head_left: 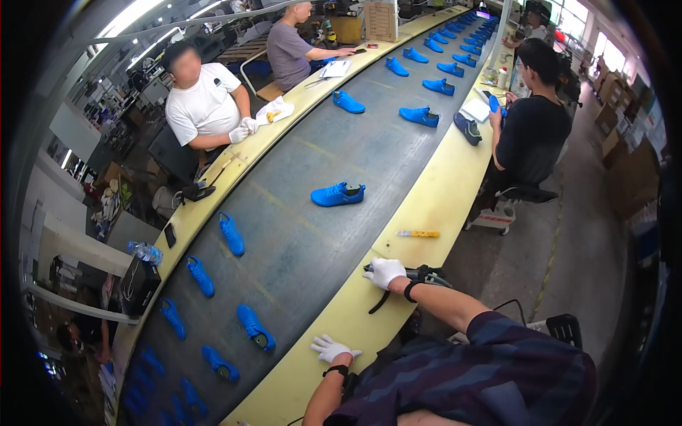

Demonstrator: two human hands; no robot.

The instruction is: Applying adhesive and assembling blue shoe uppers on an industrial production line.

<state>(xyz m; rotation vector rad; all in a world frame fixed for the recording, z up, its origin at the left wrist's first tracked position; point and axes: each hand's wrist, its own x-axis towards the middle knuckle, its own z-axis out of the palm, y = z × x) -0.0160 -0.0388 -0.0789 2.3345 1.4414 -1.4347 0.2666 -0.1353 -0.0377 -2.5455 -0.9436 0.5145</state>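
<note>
While the left hand (331, 348) lies on the yellow bench (419, 206) with its gloved fingers spread, the right hand (386, 273), also in a white glove, is curled over a dark object (428, 274) at the near edge; whether its fingers are pinched on that object cannot be told. A curved black strip (379, 303) lies just beside the right hand, and a yellow-handled tool (419, 233) rests on the bench a little beyond it. On the grey belt (312, 248), a blue shoe (336, 196) sits sideways near the middle, and another blue shoe (254, 327) lies nearer the left hand. Farther along this side, a co-worker in black (536, 128) holds a shoe, and a dark shoe (467, 129) stands near that person. Across the belt, a co-worker in white (206, 106) sits with gloved hands together.
</note>
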